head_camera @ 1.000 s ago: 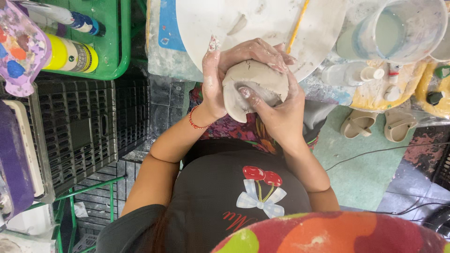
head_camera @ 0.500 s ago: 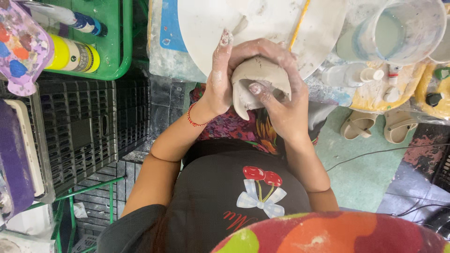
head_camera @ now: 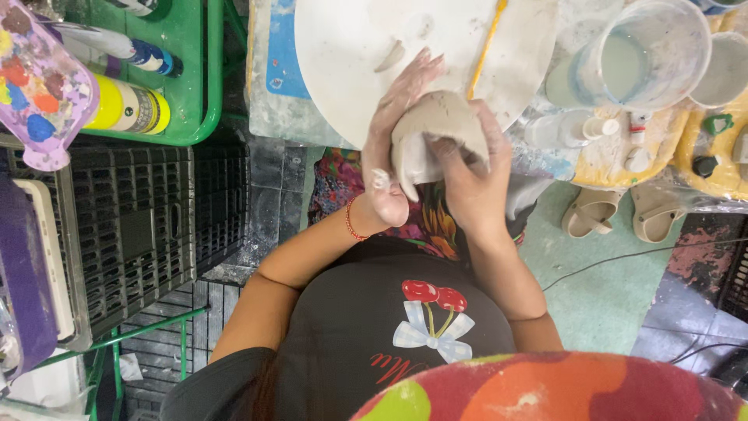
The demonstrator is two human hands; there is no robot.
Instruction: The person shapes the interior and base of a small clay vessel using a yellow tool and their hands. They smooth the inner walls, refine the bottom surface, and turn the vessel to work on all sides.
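Both hands are wrapped around a lump of grey clay [head_camera: 436, 129], held in the air above the person's lap and just in front of the near edge of a round white board [head_camera: 343, 62]. The left hand [head_camera: 393, 148] cups the lump from its left side: the palm lies flat against the clay, and the fingers [head_camera: 413, 78] stretch up and out past it over the board's edge, smeared pale with slip. The right hand [head_camera: 467, 175] grips from the right and below, its fingers curled tight around the lump's lower side, with what looks like the thumb pressing into a hollow there, though that spot is partly hidden. A red string bracelet [head_camera: 350, 222] circles the left wrist.

On the board lie a small curved scrap of clay [head_camera: 389, 56] and a thin yellow stick [head_camera: 485, 48] that slants down towards the lump. To the right of the board, on the cluttered worktop, stands a clear tub of cloudy water [head_camera: 639, 51], with small white bottles [head_camera: 580, 129] lying near it. To the left, a green tray [head_camera: 195, 70] holds paint bottles, among them a yellow one [head_camera: 125, 105], and a paint-spotted purple palette [head_camera: 39, 86] overlaps its corner. A black plastic crate [head_camera: 140, 226] sits below the tray. A pair of beige sandals [head_camera: 623, 210] rests on the green floor [head_camera: 608, 304]
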